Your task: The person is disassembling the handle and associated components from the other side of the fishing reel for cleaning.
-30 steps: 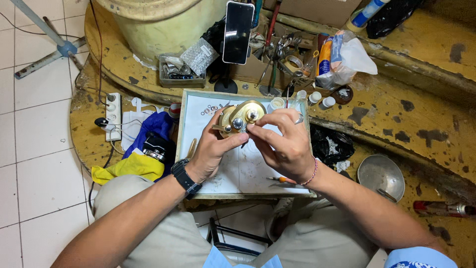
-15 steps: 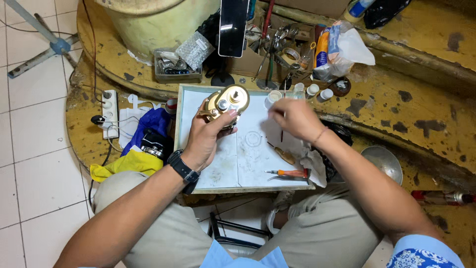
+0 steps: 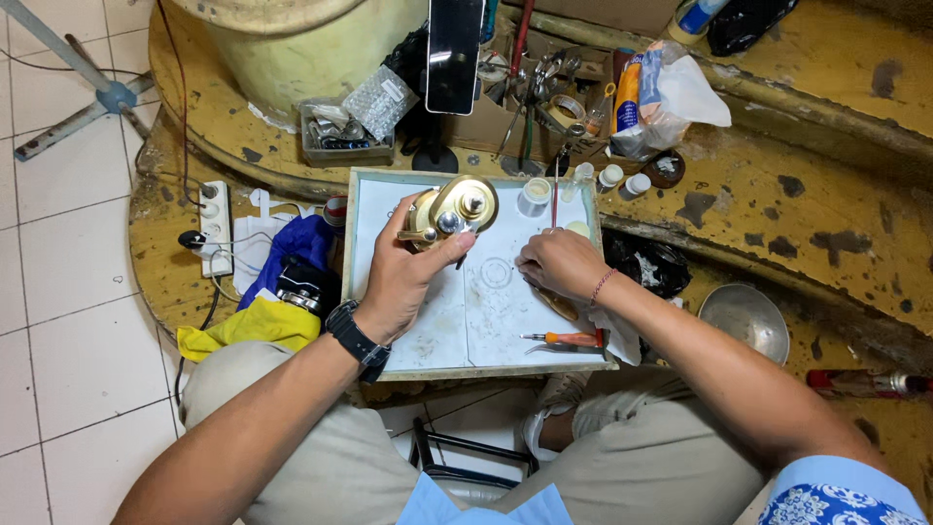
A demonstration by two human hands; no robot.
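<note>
My left hand [image 3: 400, 274] grips a gold-coloured fishing reel [image 3: 450, 210] and holds it up over the left half of a white work tray [image 3: 457, 326]. My right hand [image 3: 559, 262] rests low on the tray's right half, fingers curled around a thin red-handled tool [image 3: 555, 192] that stands upright above the knuckles. A small clear ring [image 3: 496, 272] lies on the tray between the two hands. A black watch sits on my left wrist.
An orange-handled screwdriver [image 3: 564, 338] lies near the tray's front edge. Small white pots [image 3: 535, 194] stand along its far edge. A phone on a stand [image 3: 454, 44], a tool box, a metal bowl [image 3: 744, 318], a power strip [image 3: 214, 212] and blue and yellow cloths surround the tray.
My right hand has left the reel, moved right and dropped to the tray. My left hand still holds the reel, now turned and slightly higher.
</note>
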